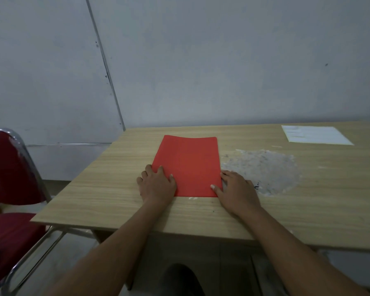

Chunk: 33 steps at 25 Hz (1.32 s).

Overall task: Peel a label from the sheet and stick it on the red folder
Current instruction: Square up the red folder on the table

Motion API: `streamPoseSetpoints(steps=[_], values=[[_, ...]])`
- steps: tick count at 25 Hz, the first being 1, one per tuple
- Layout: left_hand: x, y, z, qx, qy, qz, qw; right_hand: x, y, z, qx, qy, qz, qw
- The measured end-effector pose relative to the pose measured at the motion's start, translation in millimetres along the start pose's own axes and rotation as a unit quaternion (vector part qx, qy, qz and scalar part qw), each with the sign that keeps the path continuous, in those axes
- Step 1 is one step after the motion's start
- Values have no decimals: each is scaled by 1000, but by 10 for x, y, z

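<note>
Both hands (198, 185) flank red folder (188, 166), lengthwise away.

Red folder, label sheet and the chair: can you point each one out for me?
red folder (188, 165): head view, middle of its cover.
label sheet (317, 135): head view, centre of the white page.
chair (6, 167): head view, its red backrest.

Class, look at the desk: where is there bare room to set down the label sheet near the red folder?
Bare wood lies left of the red folder, out to the table edge, and along the near edge below both hands. Right of the folder is a rough, scraped patch; beyond it, bare wood below the label sheet. The left hand and right hand crowd the folder's near corners.
</note>
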<state>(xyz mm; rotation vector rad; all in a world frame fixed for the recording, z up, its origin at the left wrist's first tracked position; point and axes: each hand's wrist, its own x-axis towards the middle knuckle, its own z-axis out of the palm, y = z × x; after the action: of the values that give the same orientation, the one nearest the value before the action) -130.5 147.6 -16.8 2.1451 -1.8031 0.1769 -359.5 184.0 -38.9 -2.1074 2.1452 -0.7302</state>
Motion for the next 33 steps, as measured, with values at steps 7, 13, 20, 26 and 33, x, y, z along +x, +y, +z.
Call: streamPoseSetpoints(steps=[7,13,20,26,33], values=[[-98,100,12,6,-5,2,1000,-73,82,-63,1,5,12,1000],[-103,90,18,5,-7,0,1000,-91,72,-71,-2,4,11,1000],[-104,108,13,4,-8,-1,1000,-86,72,-83,6,14,12,1000],[-104,117,4,8,-12,-2,1000,-86,55,-110,7,9,13,1000],[-117,118,-17,16,-16,6,1000,-102,64,-123,31,5,13,999]])
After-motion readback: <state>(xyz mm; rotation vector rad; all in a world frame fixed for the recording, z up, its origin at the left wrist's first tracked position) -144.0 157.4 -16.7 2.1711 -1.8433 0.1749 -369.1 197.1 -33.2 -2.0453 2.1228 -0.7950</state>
